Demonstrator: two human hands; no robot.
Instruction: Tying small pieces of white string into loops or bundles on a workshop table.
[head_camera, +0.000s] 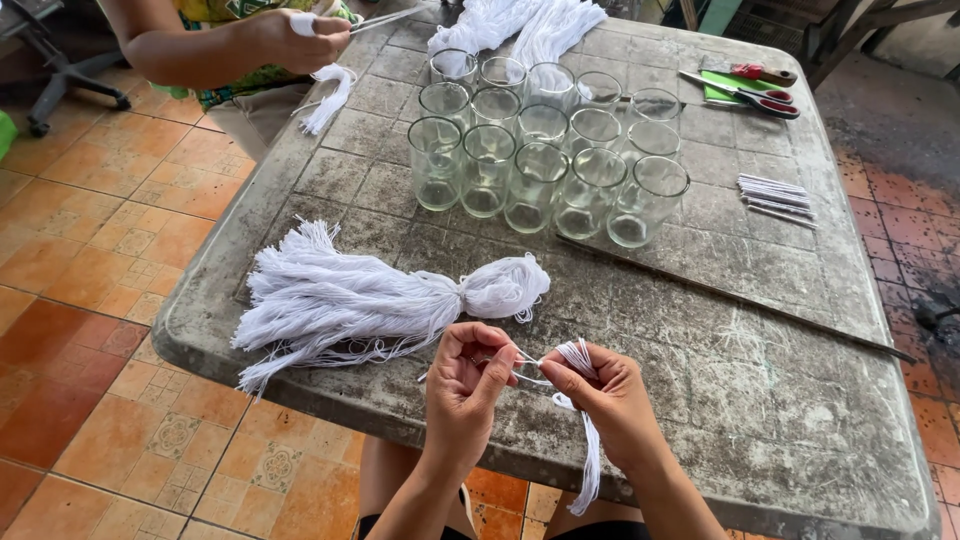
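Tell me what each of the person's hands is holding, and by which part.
Right hand pinches a small bunch of white strings near its upper end, the rest hanging down. Left hand pinches loose strands pulled from that end.

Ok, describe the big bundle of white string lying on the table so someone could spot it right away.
Start at the grey table and its cluster of empty glass jars. In front of the jars, near the table's left edge, lies the big white string bundle. Unlike the small bunch in the person's hands, it is knotted near one end, with loose cut ends fanning leftwards.
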